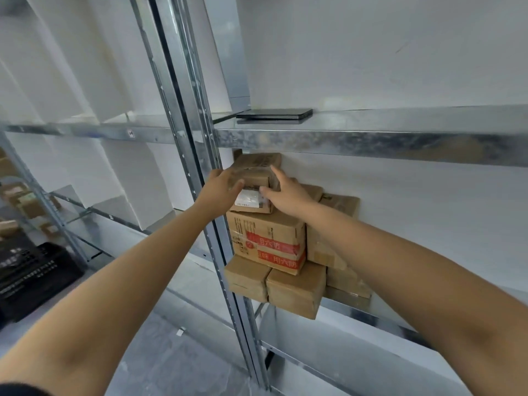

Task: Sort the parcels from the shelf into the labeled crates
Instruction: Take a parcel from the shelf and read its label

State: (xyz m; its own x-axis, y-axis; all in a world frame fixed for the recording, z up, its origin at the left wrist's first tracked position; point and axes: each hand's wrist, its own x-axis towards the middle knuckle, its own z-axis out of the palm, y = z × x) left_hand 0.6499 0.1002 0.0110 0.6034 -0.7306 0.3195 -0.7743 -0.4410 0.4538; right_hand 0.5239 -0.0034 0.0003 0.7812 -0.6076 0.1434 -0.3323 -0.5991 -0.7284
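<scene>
A small brown cardboard parcel (255, 170) with a white label sits on top of a stack on the metal shelf (357, 310). My left hand (221, 185) grips its left side, thumb on the front face. My right hand (287, 192) grips its right side, thumb across the front near the label. Under it lies a larger parcel (268, 241) wrapped in red printed tape, with several plain brown parcels (295, 291) below and behind it.
A flat dark slab (274, 113) lies on the shelf board above. A steel upright (200, 155) stands just left of the stack. A black crate (31, 277) sits on the floor at far left, with more parcels (20, 201) beyond it.
</scene>
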